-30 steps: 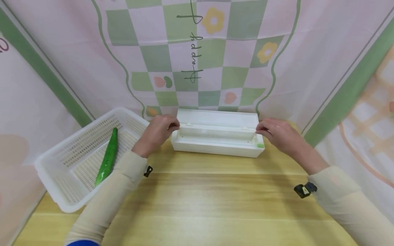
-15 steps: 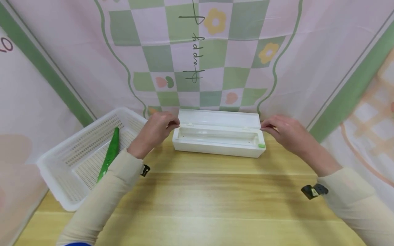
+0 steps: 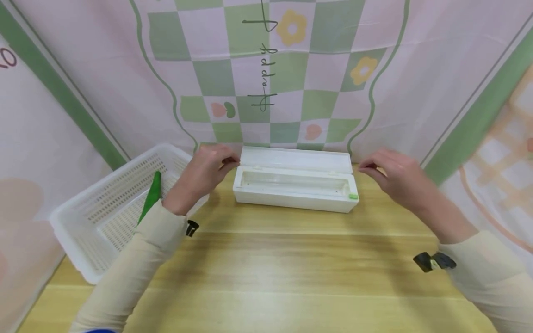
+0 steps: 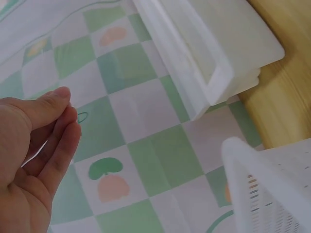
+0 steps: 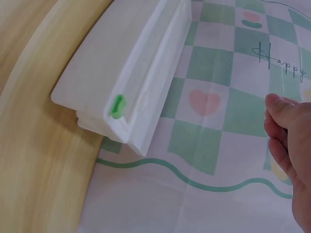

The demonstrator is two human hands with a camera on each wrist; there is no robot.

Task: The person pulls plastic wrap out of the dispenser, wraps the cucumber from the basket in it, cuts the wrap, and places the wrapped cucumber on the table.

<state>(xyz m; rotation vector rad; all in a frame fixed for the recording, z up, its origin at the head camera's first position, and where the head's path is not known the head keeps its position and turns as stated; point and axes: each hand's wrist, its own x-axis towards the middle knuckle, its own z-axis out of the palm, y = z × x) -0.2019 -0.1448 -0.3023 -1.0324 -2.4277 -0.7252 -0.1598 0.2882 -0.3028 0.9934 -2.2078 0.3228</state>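
A long white lidded box (image 3: pixel 291 201) stands at the back of the table, its lid (image 3: pixel 295 159) raised and a green slider (image 5: pixel 117 107) on its right end. My left hand (image 3: pixel 205 173) is beside the box's left end, thumb and fingertips pinched together. Off the right end, my right hand (image 3: pixel 395 182) pinches in the same way. A clear, thin plastic film (image 5: pixel 281 80) shows only as faint lines and sheen by the right fingertips. Both hands appear to hold it, though most of it is invisible against the cloth.
A white perforated basket (image 3: pixel 71 240) sits at the left, partly behind the left forearm, with a green cucumber (image 3: pixel 153 192) inside. Behind the box hangs a patterned cloth (image 3: pixel 287 74). The wooden table (image 3: pixel 266 273) extends in front.
Both hands have risen slightly from the box's ends and spread apart, left hand leftward and right hand rightward. Box, basket and cucumber keep their places.
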